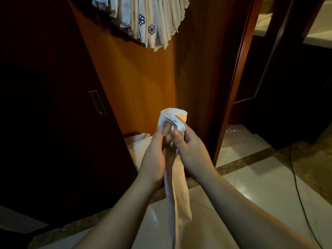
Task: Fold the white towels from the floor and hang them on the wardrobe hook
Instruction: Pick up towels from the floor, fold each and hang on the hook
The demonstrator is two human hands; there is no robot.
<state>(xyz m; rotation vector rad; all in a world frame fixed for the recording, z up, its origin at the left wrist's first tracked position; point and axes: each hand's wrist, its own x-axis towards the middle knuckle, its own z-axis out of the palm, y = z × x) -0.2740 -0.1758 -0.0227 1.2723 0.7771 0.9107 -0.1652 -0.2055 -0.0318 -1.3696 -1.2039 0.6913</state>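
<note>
A white towel (177, 187), folded into a long narrow strip, hangs down between my forearms, its upper end doubled over into a loop above my fingers. My left hand (155, 151) and my right hand (186, 142) both grip it near the top, fingers curled round the cloth. Several white towels (152, 20), some with blue flower marks, hang in a bunch on the wooden wardrobe (136, 78) at the top of the view; the hook itself is hidden. More white towels (138, 146) lie in a heap on the floor at the wardrobe's foot, behind my left hand.
A dark sliding door with a metal recessed handle (97, 103) fills the left side. To the right is a wooden door frame (233, 87) and a dark panel. The tiled floor (260, 177) has a black cable (296, 186) running across it at the right.
</note>
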